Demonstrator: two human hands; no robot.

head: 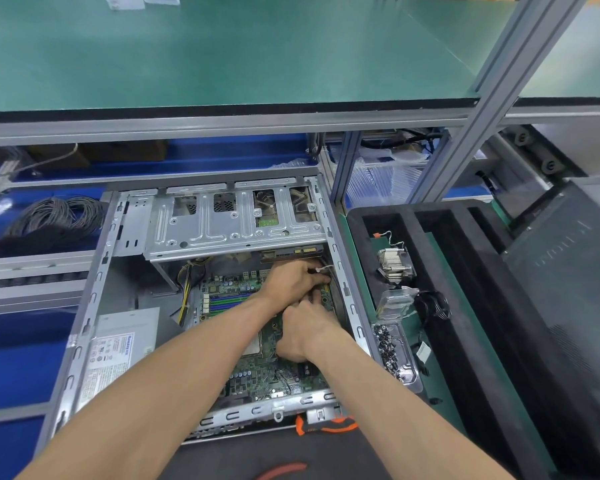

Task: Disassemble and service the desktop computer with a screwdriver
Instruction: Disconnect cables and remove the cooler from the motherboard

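The open desktop case lies on its side with the green motherboard exposed. Both my hands are inside, at the board's right edge under the drive cage. My left hand has its fingers curled round a cable bundle with a white zip tie. My right hand is just below it, its fingers reaching under the left hand to the board's edge; their tips are hidden. An orange-and-black screwdriver lies in front of the case, in neither hand.
The power supply fills the case's left side. On the black foam tray to the right are a heatsink, a clear plastic box of screws and a grey side panel. A cable coil lies at the left.
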